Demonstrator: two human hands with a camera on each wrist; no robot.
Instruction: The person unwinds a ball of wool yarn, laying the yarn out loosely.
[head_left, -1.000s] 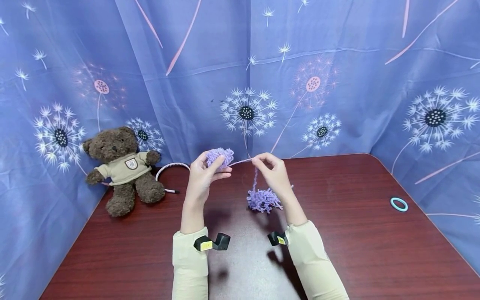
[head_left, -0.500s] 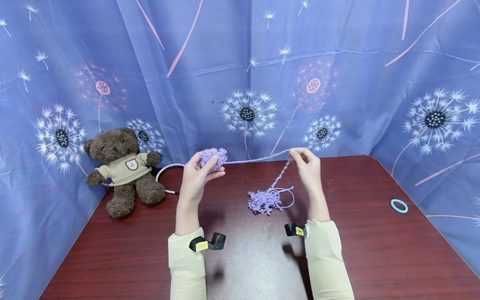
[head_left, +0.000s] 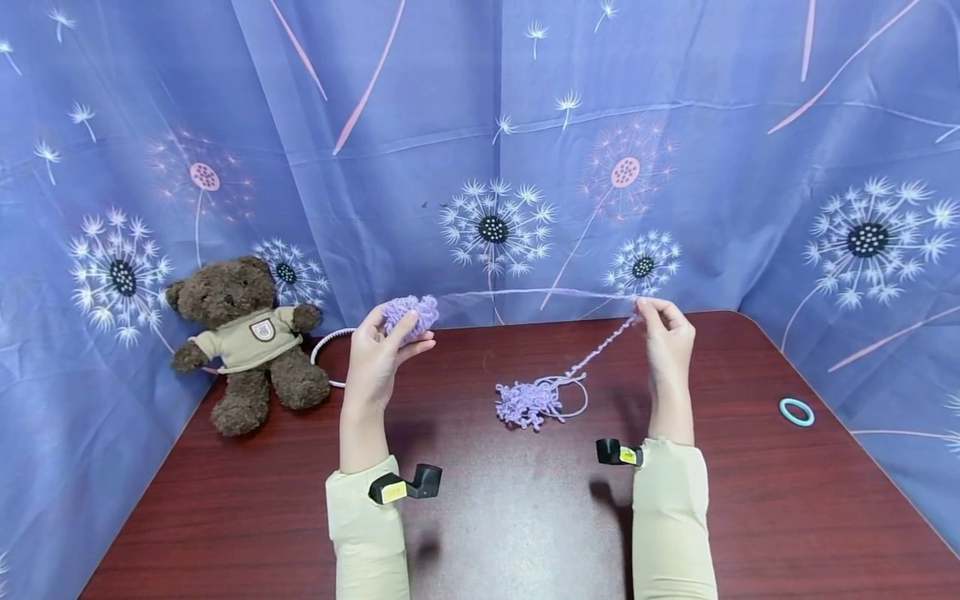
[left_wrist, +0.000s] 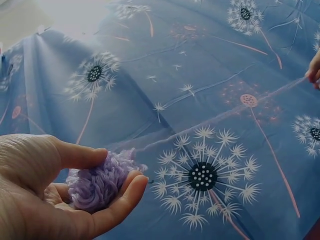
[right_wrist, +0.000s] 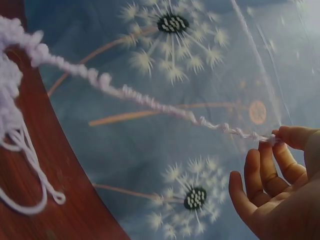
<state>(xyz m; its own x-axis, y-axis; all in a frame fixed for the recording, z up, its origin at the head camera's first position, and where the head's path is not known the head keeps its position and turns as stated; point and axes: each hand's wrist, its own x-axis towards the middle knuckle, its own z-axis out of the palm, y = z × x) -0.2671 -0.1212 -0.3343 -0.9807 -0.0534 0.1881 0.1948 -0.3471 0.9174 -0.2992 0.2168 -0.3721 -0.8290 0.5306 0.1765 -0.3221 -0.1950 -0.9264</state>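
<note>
A small ball of lilac yarn (left_wrist: 102, 182) is held between the thumb and fingers of my left hand (head_left: 371, 358), raised above the table. From it a single strand (head_left: 540, 291) runs across to my right hand (head_left: 670, 337), whose thumb and forefinger pinch it. Below that pinch, a kinked length of yarn (right_wrist: 155, 102) slants down to a curly lilac heap (head_left: 528, 403) on the table. Beside the heap lies a loose loop of smoother yarn (right_wrist: 37, 172). The left palm hides part of the ball.
At the back left a brown teddy bear (head_left: 251, 342) in a beige shirt leans against the blue dandelion-print curtain (head_left: 390, 208). A white cord (head_left: 324, 340) curves beside it. Towards the right edge of the dark red table (head_left: 750, 483) lies a turquoise ring (head_left: 797, 412).
My right hand has moved far to the right and my left hand slightly left, so the strand between them is much longer. The kinked yarn now stretches out from the heap.
</note>
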